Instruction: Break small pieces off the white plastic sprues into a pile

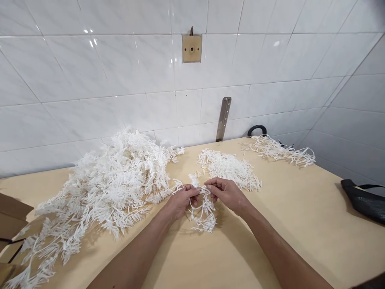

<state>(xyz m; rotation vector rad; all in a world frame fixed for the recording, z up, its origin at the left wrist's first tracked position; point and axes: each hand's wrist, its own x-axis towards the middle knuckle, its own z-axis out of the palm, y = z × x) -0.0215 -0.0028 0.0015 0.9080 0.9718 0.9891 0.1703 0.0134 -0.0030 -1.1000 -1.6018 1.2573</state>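
Between my hands, over the middle of the table, hangs a white plastic foliage sprig (206, 218) with thin branching stems and fine needle-like tips. My left hand (183, 200) is closed on it, thumb against fingers. My right hand (224, 192) pinches at its upper right side; the exact spot between the fingertips is too small to make out. To the left lies a large tangled heap of white foliage sprigs (120, 176). Just behind my right hand is a smaller flat pile of white foliage pieces (230, 166).
Bare white stems (279, 150) lie in a bunch at the back right, beside a black ring (257, 130). A black bag-like item (365, 200) sits at the right edge, a cardboard box (13, 216) at the left. A metal bracket (223, 119) stands against the tiled wall (114, 68).
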